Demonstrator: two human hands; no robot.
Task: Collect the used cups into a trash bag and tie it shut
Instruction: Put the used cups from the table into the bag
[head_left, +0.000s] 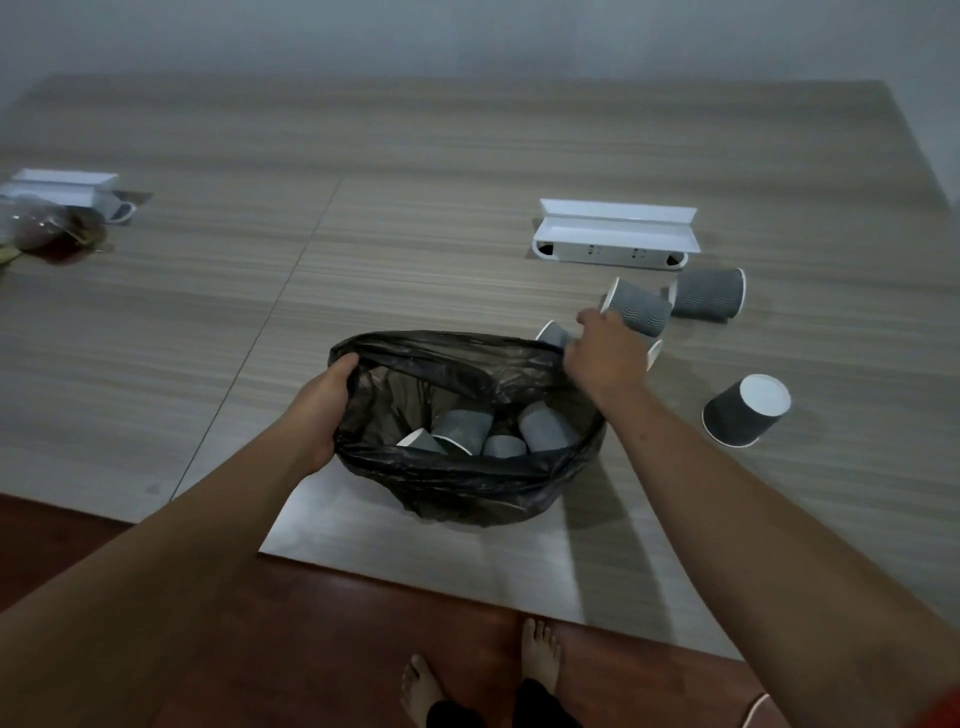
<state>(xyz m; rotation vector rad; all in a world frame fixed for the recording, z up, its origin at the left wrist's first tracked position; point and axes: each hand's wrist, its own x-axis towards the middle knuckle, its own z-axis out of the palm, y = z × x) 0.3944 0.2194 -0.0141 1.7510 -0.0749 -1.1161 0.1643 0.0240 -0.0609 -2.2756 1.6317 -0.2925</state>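
4 grey cups lie inside the black trash bag, which sits open near the front edge of the counter. The left hand has its grip closed on the bag's left rim. The right hand reaches over the far rim, grip curled around a ribbed cup. 1 cup lies just behind, another well right, before a white socket box.

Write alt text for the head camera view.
A person's left hand holds open a black trash bag with grey paper cups inside, while the right hand reaches among more cups lying on the wooden table. One cup lies apart, at right.
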